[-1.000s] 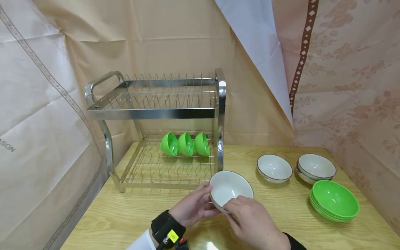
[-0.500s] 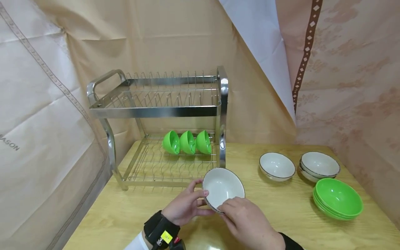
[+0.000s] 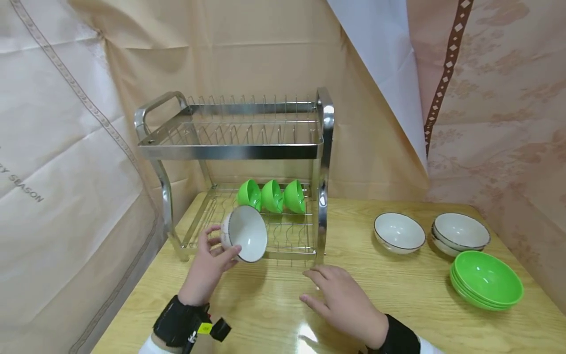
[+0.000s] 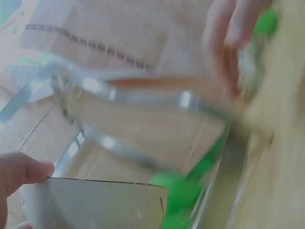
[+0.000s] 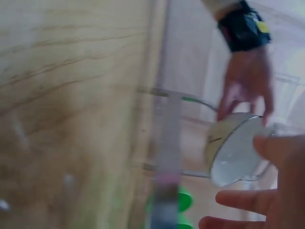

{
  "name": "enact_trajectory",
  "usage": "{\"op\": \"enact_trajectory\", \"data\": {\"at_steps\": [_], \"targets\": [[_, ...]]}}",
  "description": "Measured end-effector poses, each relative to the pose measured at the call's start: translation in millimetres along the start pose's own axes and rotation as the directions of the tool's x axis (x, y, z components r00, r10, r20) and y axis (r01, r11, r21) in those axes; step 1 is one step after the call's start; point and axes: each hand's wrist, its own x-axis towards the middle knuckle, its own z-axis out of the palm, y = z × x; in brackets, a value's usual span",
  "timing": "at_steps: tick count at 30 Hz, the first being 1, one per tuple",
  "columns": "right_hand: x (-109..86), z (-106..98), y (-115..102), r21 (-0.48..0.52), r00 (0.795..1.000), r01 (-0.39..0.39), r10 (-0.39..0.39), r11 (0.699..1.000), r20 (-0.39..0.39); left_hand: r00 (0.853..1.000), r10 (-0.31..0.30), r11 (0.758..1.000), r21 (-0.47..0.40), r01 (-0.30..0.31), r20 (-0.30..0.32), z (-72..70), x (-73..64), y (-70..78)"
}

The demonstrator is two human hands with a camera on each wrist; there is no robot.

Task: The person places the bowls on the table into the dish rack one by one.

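Observation:
My left hand grips a white bowl with a dark rim, thumb on the rim and fingers behind its outer wall. Tilted with its mouth toward the right, the bowl overlaps the front of the rack's lower tier in the head view. In the left wrist view, part of the bowl shows beside the thumb. My right hand is off the bowl, fingers loosely extended above the table. Behind the held bowl, three green bowls stand on edge in a row on the steel dish rack's lower tier.
To the right on the wooden table sit a single white bowl, a stack of white bowls and a stack of green bowls. The rack's upper tier has upright wire dividers. Patterned cloth hangs behind.
The right hand has let go of the white bowl. My left hand has carried the bowl left and up toward the rack, turning it onto its side. The head view has shifted slightly.

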Motion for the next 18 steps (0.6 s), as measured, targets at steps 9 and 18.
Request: {"op": "enact_trajectory", "data": {"at_steps": [9, 18], "targets": [[41.7, 33.6, -17.9, 0.034, 0.993, 0.060, -0.063, 0.998, 0.096, 0.966, 0.193, 0.889, 0.448, -0.097, -0.175, -37.7, 48.6, 11.7], [77.3, 38.4, -43.8, 0.050, 0.983, 0.106, -0.113, 0.993, 0.146, 0.951, 0.208, 0.780, 0.626, -0.019, -0.230, -38.1, 112.2, 7.7]]}}
